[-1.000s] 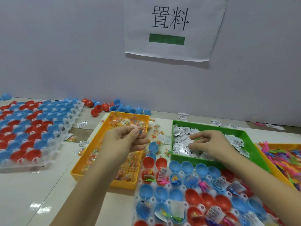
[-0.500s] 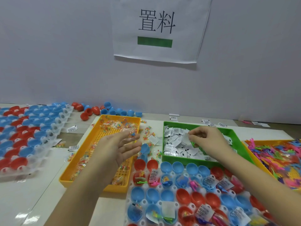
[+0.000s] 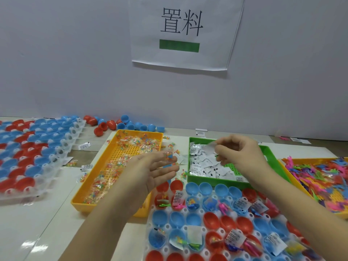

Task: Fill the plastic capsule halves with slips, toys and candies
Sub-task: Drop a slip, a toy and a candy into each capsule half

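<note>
A clear holder tray (image 3: 185, 210) at the bottom holds red and blue capsule halves (image 3: 212, 221); several contain slips, toys or candies. My left hand (image 3: 150, 172) hovers with straight fingers between the orange candy tray (image 3: 81, 202) and the holder. A clear candy packet (image 3: 168, 155) sits at its fingertips; whether it is held I cannot tell. My right hand (image 3: 242, 155) is raised over the green tray (image 3: 272, 154) and pinches a white paper slip (image 3: 211, 147) between thumb and fingers. More slips (image 3: 203, 168) lie in that tray.
An orange tray of colourful plastic toys (image 3: 320, 178) stands at the right edge. Another holder tray of capsule halves (image 3: 28, 157) lies at the left. Loose red and blue halves (image 3: 113, 125) sit by the wall, under a paper sign (image 3: 180, 31). Stray slips and candies dot the table.
My left hand went from pinching a candy packet to straight fingers and moved right. My right hand rose out of the slip pile with one slip pinched.
</note>
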Demonstrator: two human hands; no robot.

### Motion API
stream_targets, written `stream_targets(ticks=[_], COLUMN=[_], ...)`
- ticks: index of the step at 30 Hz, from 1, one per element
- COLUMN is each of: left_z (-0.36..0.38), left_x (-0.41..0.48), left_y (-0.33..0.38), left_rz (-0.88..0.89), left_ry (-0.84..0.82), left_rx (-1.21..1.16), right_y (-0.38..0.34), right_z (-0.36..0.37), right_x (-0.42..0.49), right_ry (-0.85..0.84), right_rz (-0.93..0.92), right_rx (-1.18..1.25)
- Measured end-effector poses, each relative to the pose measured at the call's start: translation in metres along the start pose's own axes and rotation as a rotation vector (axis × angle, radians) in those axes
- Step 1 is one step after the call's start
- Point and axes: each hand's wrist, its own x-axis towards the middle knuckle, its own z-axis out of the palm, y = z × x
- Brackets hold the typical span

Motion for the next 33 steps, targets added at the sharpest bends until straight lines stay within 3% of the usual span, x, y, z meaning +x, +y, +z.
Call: stream_targets(ticks=[2, 4, 8, 13, 20, 33], left_z=[0.004, 0.008, 0.014, 0.016, 0.017, 0.025], left_x=[-0.003, -0.007, -0.014, -0.015, -0.018, -0.025], left_y=[-0.002, -0.004, -0.003, -0.002, -0.003, -0.010], left_rz=[-0.001, -0.010, -0.030, -0.050, 0.008, 0.101], left_ry=[-0.018, -0.034, -0.061, -0.099, -0.135, -0.054], left_rx=[-0.034, -0.039, -0.028, -0.016, -0.124, -0.073], right_y=[-0.011, -0.019, -0.032, -0.038, -0.036, -0.037], right_z=[0.010, 0.021, 0.031, 0.032, 0.041, 0.047], right_x=[-0.011, -0.018, -0.021, -0.019, -0.029, -0.045], right_ry=[-0.125, -0.219, -0.279, -0.250, -0.146, 0.007], right_rz=[0.057, 0.076, -0.019, -0.070, 0.192, 0.077], right_rx=[0.219, 0.286, 0.164, 0.060, 0.325, 0.242])
